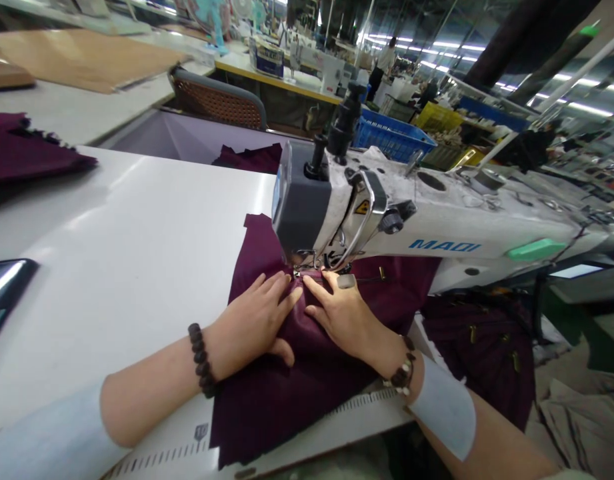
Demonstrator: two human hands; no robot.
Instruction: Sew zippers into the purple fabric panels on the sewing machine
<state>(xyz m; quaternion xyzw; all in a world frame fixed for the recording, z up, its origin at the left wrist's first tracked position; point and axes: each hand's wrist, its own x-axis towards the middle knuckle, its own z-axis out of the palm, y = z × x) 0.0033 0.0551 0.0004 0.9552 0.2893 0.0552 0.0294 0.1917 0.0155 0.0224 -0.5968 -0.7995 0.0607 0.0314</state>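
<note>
We see plum-purple cloth [287, 413] with a gold-coloured tab [382, 274] and a white tabletop [137, 220] ruled with black tick marks [161, 457]. Our sewing machine [427, 217] is off-white, its end cover [301, 210] dark grey, its lettering [444, 246] blue. We also see a bright blue crate [394, 138] and a chair back [217, 103] of brown lattice framed in grey.

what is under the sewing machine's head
Dark purple cloth lies under the head of the sewing machine, with the left hand and right hand on it. The surface beneath the cloth there is covered and can't be seen.
</note>
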